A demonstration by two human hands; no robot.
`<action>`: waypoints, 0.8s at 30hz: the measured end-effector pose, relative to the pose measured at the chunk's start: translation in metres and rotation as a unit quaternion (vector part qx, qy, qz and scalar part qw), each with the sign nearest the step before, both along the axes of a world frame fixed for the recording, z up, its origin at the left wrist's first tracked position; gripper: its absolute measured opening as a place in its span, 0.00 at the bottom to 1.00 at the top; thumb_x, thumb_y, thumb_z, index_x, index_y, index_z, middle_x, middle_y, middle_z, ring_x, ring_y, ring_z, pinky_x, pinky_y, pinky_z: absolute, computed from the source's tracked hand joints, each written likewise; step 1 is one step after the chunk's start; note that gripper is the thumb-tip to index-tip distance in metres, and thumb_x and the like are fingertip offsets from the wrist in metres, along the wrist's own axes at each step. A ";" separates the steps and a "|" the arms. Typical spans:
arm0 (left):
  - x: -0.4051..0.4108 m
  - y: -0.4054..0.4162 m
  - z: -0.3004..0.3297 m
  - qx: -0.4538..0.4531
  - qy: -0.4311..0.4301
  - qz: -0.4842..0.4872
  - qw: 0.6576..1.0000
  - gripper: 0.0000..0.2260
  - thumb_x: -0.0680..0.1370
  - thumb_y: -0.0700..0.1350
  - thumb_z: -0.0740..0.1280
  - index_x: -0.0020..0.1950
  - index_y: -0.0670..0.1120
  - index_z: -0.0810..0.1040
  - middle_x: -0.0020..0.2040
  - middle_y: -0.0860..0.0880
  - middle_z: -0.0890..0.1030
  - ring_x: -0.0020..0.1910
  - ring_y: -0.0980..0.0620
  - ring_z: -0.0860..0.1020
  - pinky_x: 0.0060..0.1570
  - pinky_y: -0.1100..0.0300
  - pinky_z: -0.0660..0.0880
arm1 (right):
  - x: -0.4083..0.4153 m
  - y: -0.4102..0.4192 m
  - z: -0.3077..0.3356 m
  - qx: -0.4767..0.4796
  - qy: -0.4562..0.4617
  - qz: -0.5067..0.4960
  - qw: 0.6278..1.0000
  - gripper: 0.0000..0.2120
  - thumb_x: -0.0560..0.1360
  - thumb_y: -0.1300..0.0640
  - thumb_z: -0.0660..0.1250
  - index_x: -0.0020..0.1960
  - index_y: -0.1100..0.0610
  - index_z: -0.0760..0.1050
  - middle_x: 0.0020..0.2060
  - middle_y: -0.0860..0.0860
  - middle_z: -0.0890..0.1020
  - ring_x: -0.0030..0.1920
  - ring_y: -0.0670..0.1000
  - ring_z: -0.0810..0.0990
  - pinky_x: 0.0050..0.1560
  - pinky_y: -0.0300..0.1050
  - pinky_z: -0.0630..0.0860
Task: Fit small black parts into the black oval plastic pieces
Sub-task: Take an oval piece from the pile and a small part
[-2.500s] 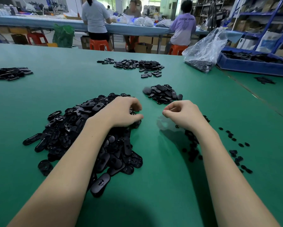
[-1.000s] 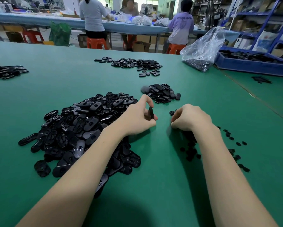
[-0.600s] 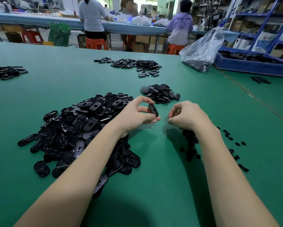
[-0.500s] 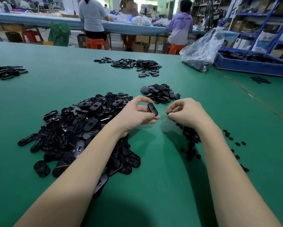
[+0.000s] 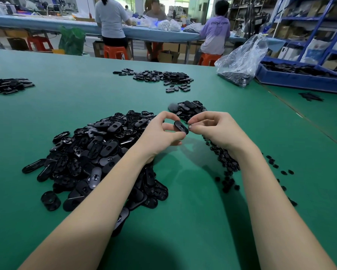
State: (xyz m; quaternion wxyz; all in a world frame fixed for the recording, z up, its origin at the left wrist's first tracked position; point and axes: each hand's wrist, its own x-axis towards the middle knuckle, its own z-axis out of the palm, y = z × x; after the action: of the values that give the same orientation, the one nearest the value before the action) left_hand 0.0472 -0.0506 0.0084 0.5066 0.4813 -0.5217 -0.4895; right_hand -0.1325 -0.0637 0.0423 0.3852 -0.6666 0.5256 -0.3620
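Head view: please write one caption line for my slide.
Left hand holds an oval piece; right hand brings a small part to it.

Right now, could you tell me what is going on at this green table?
A person is assembling small plastic parts by hand. The left hand pinches one black oval piece above the green table, and the right hand pinches a small part right at the oval's end, not yet seated. A big pile of oval pieces lies under the left arm, a scatter of small parts under the right, and a smaller heap just beyond the hands.
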 end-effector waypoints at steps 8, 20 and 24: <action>0.000 0.002 0.002 -0.059 -0.071 -0.012 0.996 0.14 0.75 0.37 0.74 0.56 0.50 0.76 0.40 0.49 0.86 0.40 0.55 0.83 0.41 0.63 0.78 | 0.000 0.001 0.002 0.053 -0.032 -0.030 0.998 0.06 0.73 0.56 0.77 0.40 0.45 0.87 0.33 0.48 0.78 0.33 0.48 0.67 0.24 0.33 0.62; -0.003 0.004 0.003 -0.156 -0.172 0.013 0.973 0.12 0.75 0.39 0.74 0.54 0.51 0.77 0.41 0.51 0.86 0.39 0.57 0.83 0.44 0.71 0.73 | -0.003 -0.005 -0.003 0.081 -0.027 -0.056 0.995 0.03 0.68 0.54 0.78 0.42 0.48 0.87 0.31 0.46 0.78 0.31 0.47 0.67 0.23 0.32 0.61; -0.004 0.005 0.002 -0.181 -0.218 0.021 0.959 0.12 0.74 0.40 0.74 0.54 0.52 0.77 0.42 0.52 0.86 0.42 0.57 0.83 0.42 0.72 0.71 | -0.003 -0.007 -0.005 0.084 -0.031 -0.061 0.994 0.02 0.69 0.55 0.77 0.41 0.50 0.87 0.29 0.43 0.80 0.28 0.44 0.67 0.22 0.32 0.62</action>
State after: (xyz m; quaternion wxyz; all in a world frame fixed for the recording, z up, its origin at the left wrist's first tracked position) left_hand 0.0432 -0.0459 0.0108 0.4693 0.4879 -0.6888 -0.2594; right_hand -0.1351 -0.0702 0.0368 0.4329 -0.5868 0.5821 -0.3598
